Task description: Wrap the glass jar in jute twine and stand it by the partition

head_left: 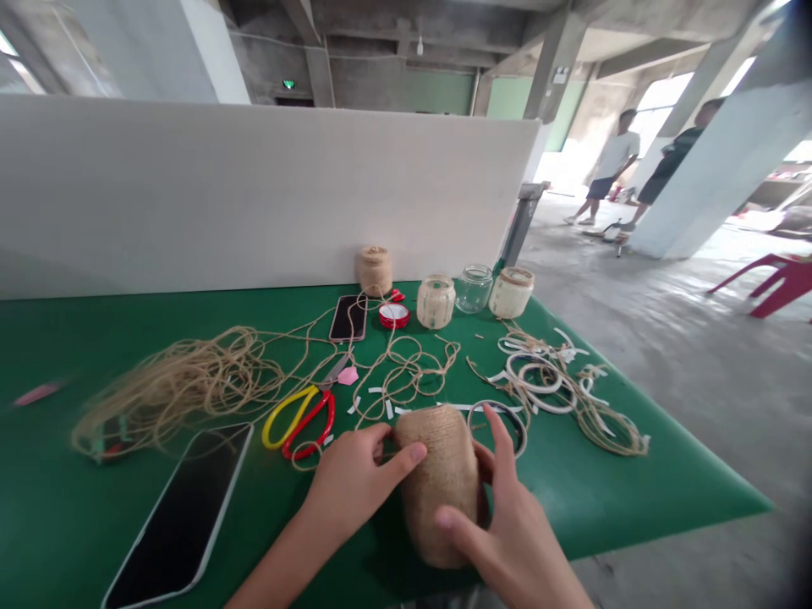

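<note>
At the bottom centre, nearest the camera, the right hand (507,516) cupped the twine-wrapped jar (437,499), its thumb across the front, index finger raised and other fingers partly hidden behind. The left hand (352,474) met the jar's upper left, thumb on the wrapping, fingers curled; whether they pinched a strand could not be told. Winding or smoothing the wrapping seemed in hand; the next move appeared to call for a steady hold, with the loose twine (196,372) at centre left kept clear of the scissors (325,393).
</note>
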Demonstrator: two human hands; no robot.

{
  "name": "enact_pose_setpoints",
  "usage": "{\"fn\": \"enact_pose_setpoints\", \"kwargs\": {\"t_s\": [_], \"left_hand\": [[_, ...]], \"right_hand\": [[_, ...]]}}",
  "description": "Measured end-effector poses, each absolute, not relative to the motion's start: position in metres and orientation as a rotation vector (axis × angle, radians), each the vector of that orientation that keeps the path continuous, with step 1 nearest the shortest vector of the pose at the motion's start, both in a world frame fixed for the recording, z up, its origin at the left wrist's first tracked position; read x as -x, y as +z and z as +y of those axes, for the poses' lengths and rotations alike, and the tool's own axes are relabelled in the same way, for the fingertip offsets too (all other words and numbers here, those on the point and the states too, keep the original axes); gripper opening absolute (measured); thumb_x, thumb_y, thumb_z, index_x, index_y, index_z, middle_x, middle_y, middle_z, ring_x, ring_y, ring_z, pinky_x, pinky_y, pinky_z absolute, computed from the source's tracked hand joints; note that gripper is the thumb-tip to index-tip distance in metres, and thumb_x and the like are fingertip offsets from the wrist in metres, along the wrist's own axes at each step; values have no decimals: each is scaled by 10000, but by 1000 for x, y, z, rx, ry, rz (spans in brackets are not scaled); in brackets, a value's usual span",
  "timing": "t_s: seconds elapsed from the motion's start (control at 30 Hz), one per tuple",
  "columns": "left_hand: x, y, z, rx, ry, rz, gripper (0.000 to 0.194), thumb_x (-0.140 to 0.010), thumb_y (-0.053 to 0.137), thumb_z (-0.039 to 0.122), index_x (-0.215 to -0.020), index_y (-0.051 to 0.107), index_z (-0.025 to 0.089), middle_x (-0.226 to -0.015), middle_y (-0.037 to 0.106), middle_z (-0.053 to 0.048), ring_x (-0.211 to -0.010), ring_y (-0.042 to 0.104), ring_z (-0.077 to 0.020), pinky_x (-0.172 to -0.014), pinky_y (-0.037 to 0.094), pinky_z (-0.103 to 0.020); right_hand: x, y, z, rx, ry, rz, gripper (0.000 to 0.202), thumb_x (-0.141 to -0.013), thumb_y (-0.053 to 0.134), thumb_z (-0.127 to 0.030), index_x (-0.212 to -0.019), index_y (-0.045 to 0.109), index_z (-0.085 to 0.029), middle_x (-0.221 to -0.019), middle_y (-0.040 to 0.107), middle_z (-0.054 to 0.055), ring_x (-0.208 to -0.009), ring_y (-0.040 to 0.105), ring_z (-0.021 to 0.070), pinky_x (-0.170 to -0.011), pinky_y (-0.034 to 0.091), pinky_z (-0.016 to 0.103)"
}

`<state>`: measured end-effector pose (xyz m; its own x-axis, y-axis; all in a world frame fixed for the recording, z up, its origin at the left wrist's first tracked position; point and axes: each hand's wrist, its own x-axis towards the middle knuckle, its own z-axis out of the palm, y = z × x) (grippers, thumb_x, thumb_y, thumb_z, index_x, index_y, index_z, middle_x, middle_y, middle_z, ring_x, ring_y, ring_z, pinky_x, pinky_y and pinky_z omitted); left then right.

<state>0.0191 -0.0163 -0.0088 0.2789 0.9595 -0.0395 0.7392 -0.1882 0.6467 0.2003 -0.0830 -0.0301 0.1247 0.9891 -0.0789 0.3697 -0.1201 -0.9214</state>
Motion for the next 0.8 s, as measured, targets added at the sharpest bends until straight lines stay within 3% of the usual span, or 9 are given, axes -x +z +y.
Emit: {"fn": "enact_pose_setpoints", "kwargs": {"t_s": [0.13, 0.37, 0.53, 0.8], "left_hand": [[-25, -2, -22, -2089, 483, 1636, 458, -745, 438, 616, -695, 573, 181, -529, 525, 7, -478, 474, -142, -439, 248, -229], [-20, 12, -17, -2188, 535, 1561, 505, -764, 446, 589, -1053, 571, 194, -613, 595, -5, -578, 573, -179, -484, 362, -233], [-13, 15, -12, -2306, 539, 1473, 440, -800, 431, 541, -1060, 566, 213, -622, 608, 4, -575, 587, -171, -540, 422, -245], [-11, 19, -7, -2352, 469, 1481, 448, -815, 404, 552, -1074, 573, 228, -563, 556, 25, -525, 561, -155, -507, 392, -231]], "right_hand": [[-191, -29, -78, 1630, 954, -1300, 1098, -568, 757, -350, -1402, 42, -358, -1138, 569, 102, -884, 596, 349, -756, 434, 494], [-190, -36, -61, 1239, 1124, -1149, 1010, -653, 709, -244, -1375, 9, -344, -1256, 470, 73, -1083, 527, 248, -920, 411, 412], [-194, -35, -53, 1036, 1315, -1059, 1001, -673, 693, -224, -1365, -23, -326, -1267, 465, 93, -1099, 527, 242, -924, 410, 422], [-196, -31, -51, 1005, 1362, -1029, 993, -673, 701, -268, -1352, -23, -301, -1247, 491, 120, -1077, 543, 254, -918, 407, 447]]}}
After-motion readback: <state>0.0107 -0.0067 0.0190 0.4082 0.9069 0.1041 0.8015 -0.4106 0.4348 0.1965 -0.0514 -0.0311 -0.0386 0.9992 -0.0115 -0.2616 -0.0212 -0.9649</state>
